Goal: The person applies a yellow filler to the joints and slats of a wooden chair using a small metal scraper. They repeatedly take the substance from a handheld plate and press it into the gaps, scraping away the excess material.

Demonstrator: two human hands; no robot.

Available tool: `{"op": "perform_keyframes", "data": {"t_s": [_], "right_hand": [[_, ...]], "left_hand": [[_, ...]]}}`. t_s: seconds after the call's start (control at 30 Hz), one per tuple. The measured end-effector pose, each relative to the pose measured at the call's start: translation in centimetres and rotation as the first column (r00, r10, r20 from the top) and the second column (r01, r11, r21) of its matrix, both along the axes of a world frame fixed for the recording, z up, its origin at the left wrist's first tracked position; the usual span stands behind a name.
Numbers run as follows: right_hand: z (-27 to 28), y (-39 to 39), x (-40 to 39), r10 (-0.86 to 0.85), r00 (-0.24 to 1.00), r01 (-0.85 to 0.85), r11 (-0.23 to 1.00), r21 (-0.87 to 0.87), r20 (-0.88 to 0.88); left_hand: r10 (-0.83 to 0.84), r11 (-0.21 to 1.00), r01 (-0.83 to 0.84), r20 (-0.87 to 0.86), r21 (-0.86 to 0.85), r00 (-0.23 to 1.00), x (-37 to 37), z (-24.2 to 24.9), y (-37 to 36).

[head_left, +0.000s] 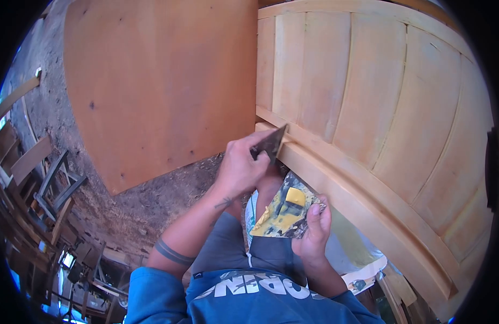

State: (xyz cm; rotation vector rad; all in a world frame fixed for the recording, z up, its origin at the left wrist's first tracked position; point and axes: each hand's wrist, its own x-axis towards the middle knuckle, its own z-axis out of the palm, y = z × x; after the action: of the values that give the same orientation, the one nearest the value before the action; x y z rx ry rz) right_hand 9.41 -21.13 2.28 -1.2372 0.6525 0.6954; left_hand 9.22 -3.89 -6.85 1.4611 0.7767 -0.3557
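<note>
A dark flat scraper blade (272, 143) is pinched in my left hand (243, 164), its far edge against the moulded wooden rail (335, 181) of the panelled piece. In my right hand (312, 229) is a square board (279, 218) smeared with dark stains, carrying yellow paste (295, 196) in a lump and a spread along its edge. My right thumb lies on top of the board; the other fingers are mostly hidden beneath it. The board is below the rail, close to my lap. Pale vertical planks (368, 86) rise beyond the rail.
A large orange-brown wooden panel (163, 86) stands at the upper left, near my left hand. Wooden chair frames and pieces (55, 178) are piled at the far left on the dirt floor (111, 221). Below the rail at right lies a pale sheet (349, 248).
</note>
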Motion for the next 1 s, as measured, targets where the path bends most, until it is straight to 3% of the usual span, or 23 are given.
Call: {"op": "perform_keyframes", "data": {"t_s": [0.03,0.13,0.3,0.33,0.63,1.0], "right_hand": [[-0.1,-0.8,-0.4,0.008,1.000,-0.008,1.000,0.023,0.012],[0.6,-1.0,-0.1,0.003,1.000,-0.004,1.000,0.023,0.012],[2.0,-2.9,-0.4,0.018,1.000,-0.017,1.000,0.021,-0.020],[-1.7,-2.2,-1.4,0.035,0.999,-0.034,0.999,0.039,-0.024],[-1.1,-1.4,-0.4,0.101,0.993,-0.100,0.995,0.018,-0.055],[-2.8,-3.7,-2.4,0.037,0.999,-0.035,0.996,0.082,-0.028]], "left_hand": [[0.028,0.997,-0.032,0.050,0.073,0.998,0.1,-0.3,-0.2],[-0.047,0.997,0.047,-0.007,0.060,0.999,1.0,1.2,-0.7],[-0.094,0.995,0.089,0.232,0.035,0.968,2.1,4.9,-1.4],[-0.123,0.991,0.109,0.202,0.080,0.972,1.7,2.0,0.1],[-0.410,0.885,0.373,0.089,0.278,0.908,7.1,5.2,5.3],[-0.520,0.822,0.473,0.077,0.317,0.851,7.7,5.4,3.8]]}}
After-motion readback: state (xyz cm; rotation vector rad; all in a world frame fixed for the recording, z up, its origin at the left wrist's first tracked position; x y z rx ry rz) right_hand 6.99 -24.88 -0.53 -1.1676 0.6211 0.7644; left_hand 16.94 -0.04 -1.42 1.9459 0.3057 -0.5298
